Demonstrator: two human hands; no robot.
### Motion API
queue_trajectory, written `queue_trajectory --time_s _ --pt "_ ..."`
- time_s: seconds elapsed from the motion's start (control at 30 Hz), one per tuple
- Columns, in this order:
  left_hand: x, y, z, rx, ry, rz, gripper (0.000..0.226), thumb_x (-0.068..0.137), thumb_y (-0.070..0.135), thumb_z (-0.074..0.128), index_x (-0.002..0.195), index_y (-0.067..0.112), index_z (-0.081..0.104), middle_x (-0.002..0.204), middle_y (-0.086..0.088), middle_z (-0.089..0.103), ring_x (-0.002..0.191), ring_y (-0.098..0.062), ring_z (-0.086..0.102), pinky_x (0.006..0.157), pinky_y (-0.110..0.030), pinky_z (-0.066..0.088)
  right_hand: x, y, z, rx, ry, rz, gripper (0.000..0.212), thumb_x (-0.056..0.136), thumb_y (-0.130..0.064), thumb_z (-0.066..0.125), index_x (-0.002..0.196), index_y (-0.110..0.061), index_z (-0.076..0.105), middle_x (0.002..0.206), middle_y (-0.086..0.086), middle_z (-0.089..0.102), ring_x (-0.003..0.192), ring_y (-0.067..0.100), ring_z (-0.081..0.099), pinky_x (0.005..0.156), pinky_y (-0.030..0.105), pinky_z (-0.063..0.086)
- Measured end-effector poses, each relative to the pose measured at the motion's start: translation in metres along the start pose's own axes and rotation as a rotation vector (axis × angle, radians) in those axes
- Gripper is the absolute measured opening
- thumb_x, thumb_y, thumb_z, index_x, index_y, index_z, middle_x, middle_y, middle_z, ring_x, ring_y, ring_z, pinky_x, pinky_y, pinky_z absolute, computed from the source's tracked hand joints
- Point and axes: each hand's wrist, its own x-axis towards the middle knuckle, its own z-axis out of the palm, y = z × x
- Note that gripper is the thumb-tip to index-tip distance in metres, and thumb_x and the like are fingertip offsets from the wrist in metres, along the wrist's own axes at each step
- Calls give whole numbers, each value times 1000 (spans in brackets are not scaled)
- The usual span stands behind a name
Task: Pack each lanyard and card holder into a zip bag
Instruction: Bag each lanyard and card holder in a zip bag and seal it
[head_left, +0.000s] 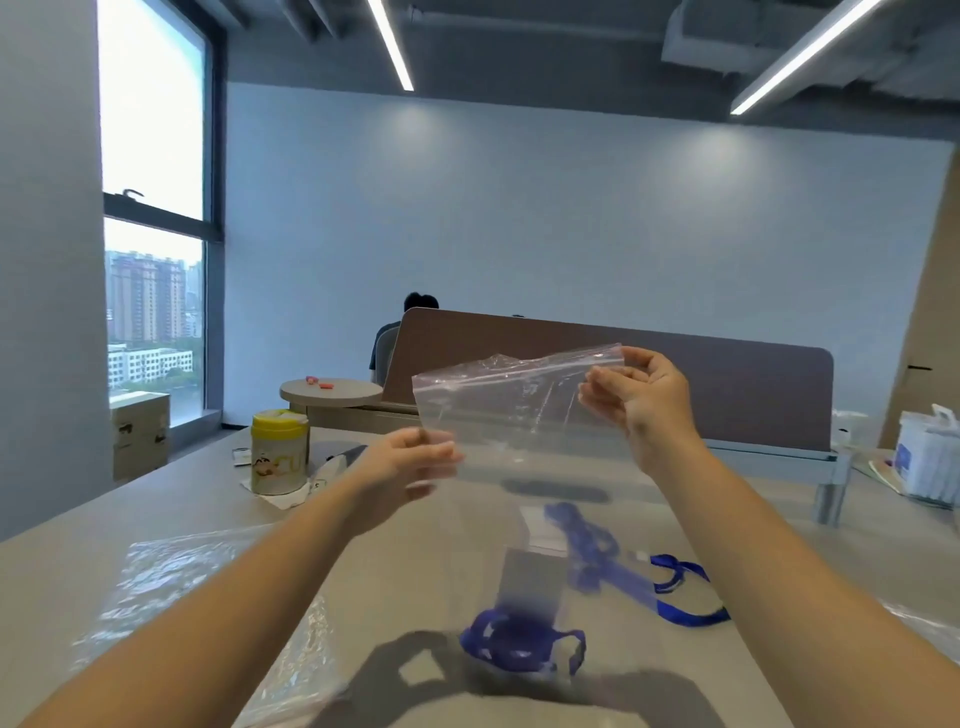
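Note:
I hold a clear zip bag (519, 415) up in the air above the table, its zip edge at the top. My right hand (641, 397) pinches the bag's upper right corner. My left hand (410, 457) grips its lower left corner. The bag looks empty. Below it on the table lie blue lanyards: one coiled lanyard (514, 644) near the front with a grey card holder (532, 577) beside it, and another lanyard (623, 566) stretching to the right. Part of that lanyard seems to lie under clear plastic.
A sheet of clear plastic bags (171, 587) lies on the table's left. A yellow-lidded canister (278, 452) stands at the back left, a white packet (924, 457) at the far right. A brown desk divider (727, 374) runs across the back, with a person seated behind it.

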Motion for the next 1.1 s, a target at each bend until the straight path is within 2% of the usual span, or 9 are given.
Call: queue_trajectory --time_s 0.17,0.3,0.4,0.5,0.6,0.73,0.9,0.97,1.1 --pt "5 1 18 -50 122 55 13 89 14 52 77 9 56 76 -5 58 74 -17 55 72 -26 45 -16 -1 -24 -165 25 47 11 87 -11 57 80 -14 49 73 5 61 62 14 61 62 26 54" --pt "2 4 34 -85 186 73 17 90 16 52 74 11 55 76 -5 56 73 -17 54 68 -24 47 -37 21 -56 -432 -138 281 20 86 -30 56 87 -10 57 84 3 64 81 19 60 81 35 47" --pt "-5 -7 41 -130 171 51 12 90 17 51 80 13 54 81 -4 58 77 -17 56 77 -29 47 -57 39 -68 -478 -192 330 14 88 -19 55 81 -9 59 78 5 64 74 17 60 68 26 48" --pt "-16 -26 43 -54 85 10 9 90 17 50 84 13 56 84 -4 59 80 -16 57 77 -27 44 -64 47 -73 -439 -67 277 19 90 -12 52 73 -10 58 70 6 62 65 19 58 60 24 49" --pt "-26 -29 48 -16 119 44 15 91 13 48 79 12 57 77 -5 59 73 -16 57 70 -24 45 -69 35 -78 -467 25 164 22 92 -12 49 70 -11 55 65 6 59 60 18 57 58 23 52" --pt "-29 -4 71 99 146 238 17 91 14 50 75 12 56 71 -5 58 61 -12 56 56 -18 48 -75 6 -93 -577 130 -120 26 93 -14 48 67 -16 51 58 3 55 47 7 55 45 11 48" --pt "-26 26 124 105 92 428 23 90 13 52 66 13 54 59 -4 54 33 -1 49 35 -9 38 -78 -42 -133 -722 283 -369 27 93 -19 49 66 -25 47 52 0 51 37 -1 51 47 19 46" --pt "-20 32 150 66 40 426 25 90 13 53 65 12 53 57 -4 51 29 -1 44 33 -10 34 -77 -60 -153 -795 340 -430 26 93 -19 49 67 -23 47 51 0 50 36 -2 50 40 8 38" --pt "-1 29 210 13 -85 330 25 89 15 54 64 11 52 54 -2 44 29 -1 37 31 -12 31 -70 -85 -201 -913 438 -409 18 91 -19 52 78 -7 55 52 -1 50 37 0 52 44 8 37"
